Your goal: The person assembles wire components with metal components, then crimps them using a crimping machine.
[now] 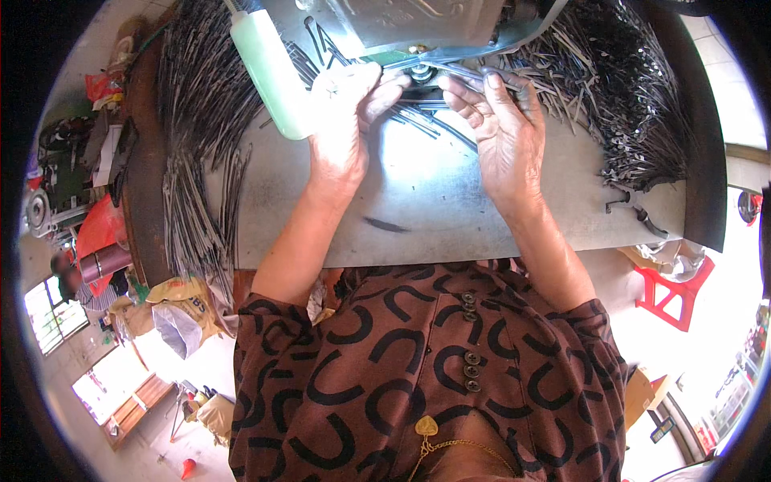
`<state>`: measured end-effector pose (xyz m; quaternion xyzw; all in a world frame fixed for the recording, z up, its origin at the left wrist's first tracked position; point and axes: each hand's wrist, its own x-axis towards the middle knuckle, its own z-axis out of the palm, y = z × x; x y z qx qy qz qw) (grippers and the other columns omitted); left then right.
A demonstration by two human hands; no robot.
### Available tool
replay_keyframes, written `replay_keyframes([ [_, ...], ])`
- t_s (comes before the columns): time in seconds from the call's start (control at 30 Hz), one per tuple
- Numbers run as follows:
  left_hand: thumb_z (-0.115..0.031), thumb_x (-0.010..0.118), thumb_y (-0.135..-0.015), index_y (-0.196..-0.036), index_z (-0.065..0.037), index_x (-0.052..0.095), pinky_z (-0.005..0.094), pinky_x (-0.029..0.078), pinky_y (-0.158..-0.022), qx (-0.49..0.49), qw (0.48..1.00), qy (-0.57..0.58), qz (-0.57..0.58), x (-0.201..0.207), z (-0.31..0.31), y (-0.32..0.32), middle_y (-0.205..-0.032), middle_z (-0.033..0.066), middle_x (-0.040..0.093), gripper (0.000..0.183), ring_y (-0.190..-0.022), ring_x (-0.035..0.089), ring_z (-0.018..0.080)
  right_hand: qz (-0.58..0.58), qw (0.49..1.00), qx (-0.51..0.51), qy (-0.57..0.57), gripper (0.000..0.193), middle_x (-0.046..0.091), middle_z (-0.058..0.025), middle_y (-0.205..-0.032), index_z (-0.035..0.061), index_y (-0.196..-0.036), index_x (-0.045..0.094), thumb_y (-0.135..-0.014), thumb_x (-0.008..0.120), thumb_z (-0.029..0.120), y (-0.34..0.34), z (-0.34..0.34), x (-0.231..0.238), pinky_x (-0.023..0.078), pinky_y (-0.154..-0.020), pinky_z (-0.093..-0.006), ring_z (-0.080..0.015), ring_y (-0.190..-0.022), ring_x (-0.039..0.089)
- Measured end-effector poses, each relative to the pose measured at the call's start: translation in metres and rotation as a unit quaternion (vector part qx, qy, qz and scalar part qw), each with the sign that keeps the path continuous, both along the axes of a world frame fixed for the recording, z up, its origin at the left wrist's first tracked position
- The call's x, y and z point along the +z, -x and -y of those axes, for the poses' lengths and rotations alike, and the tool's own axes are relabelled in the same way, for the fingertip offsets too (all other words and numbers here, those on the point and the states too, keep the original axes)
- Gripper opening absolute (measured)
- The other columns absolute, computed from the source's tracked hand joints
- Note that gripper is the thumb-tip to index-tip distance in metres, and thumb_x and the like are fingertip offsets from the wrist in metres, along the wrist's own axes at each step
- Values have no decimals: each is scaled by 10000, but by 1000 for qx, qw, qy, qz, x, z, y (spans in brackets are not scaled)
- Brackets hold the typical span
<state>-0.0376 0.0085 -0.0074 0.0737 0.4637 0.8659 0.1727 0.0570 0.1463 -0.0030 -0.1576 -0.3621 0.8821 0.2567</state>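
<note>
My left hand (347, 108) and my right hand (507, 120) are raised at the far side of the metal worktop, below the underside of a grey metal machine (401, 24). The left fingers are pinched together at the end of a thin dark strip, beside a small round machine part (421, 72). Between thumb and fingers, my right hand grips a thin dark strip (464, 71) on the other side of that part. Whether both hands hold one and the same strip, I cannot tell. More loose strips (426, 120) lie under the hands.
A pale green bottle (269, 76) hangs tilted beside my left hand. Heaps of long dark strips (201, 193) cover the left side, and a dense pile (634, 96) the right. Beyond the worktop's right edge stands a red plastic stool (671, 293); sacks (181, 313) are at the left.
</note>
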Motion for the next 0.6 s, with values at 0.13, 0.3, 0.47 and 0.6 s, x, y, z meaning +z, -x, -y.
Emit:
replay_keyframes([
  [0.13, 3, 588, -848, -963, 58, 563, 301, 595, -710, -27, 999, 7, 20, 1, 2, 9, -909, 179, 651, 130, -799, 680, 287, 4, 1000, 2, 12, 156, 596, -217, -993, -14, -1030, 419, -961, 469, 117, 4, 0, -6, 540, -810, -391, -313, -915, 643],
  [0.3, -32, 586, -858, -1010, 74, 556, 281, 584, -737, -32, 997, 60, 38, 0, 10, 17, -973, 202, 647, 187, -844, 674, 273, 18, 1000, 3, 7, 165, 595, -238, -1037, -21, -1033, 435, -964, 464, 126, 3, 10, 0, 541, -800, -380, -311, -902, 649],
  [0.47, -20, 586, -855, -914, 82, 601, 279, 590, -698, -58, 996, 26, 57, 5, 3, 9, -856, 187, 667, 119, -773, 685, 255, 33, 999, -1, -3, 169, 597, -207, -995, -24, -1033, 445, -960, 468, 127, 1, -1, 1, 538, -802, -379, -305, -905, 647],
  [0.6, -23, 587, -856, -928, 86, 603, 276, 590, -685, -45, 998, 32, 31, 5, -2, 8, -845, 183, 669, 132, -759, 684, 247, 13, 1000, 4, 15, 171, 595, -192, -977, -26, -1035, 450, -956, 476, 123, 0, -3, -2, 535, -809, -380, -306, -917, 643],
])
